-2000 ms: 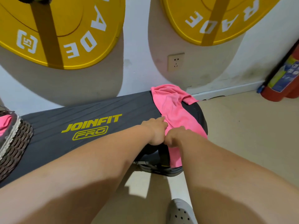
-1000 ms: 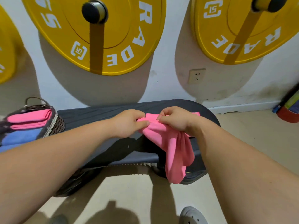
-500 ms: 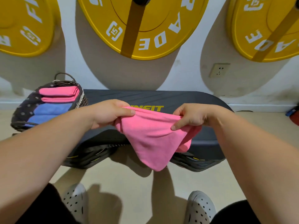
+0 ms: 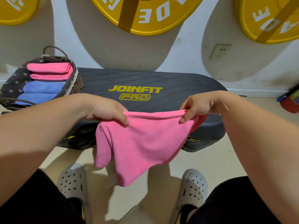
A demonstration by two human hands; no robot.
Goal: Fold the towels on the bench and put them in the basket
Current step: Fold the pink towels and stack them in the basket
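Note:
A pink towel [image 4: 142, 143] hangs in the air in front of the black bench [image 4: 178, 88], stretched along its top edge between my hands. My left hand [image 4: 105, 109] pinches its left corner and my right hand [image 4: 197, 105] pinches its right corner. The cloth droops below bench level towards the floor. At the bench's left end stands a woven basket [image 4: 76, 83] with a dark lining, holding folded pink towels [image 4: 50, 70] and folded blue towels [image 4: 40, 91].
Yellow weight plates [image 4: 145, 15] hang on the white wall behind the bench, with a wall socket [image 4: 220, 51] to the right. A red fire extinguisher [image 4: 291, 102] lies at the far right on the beige floor. My two grey clogs [image 4: 192, 186] stand below the towel.
The towel was lifted off the bench's right end, carried to the middle, and my hands have drawn apart, spreading its top edge wide.

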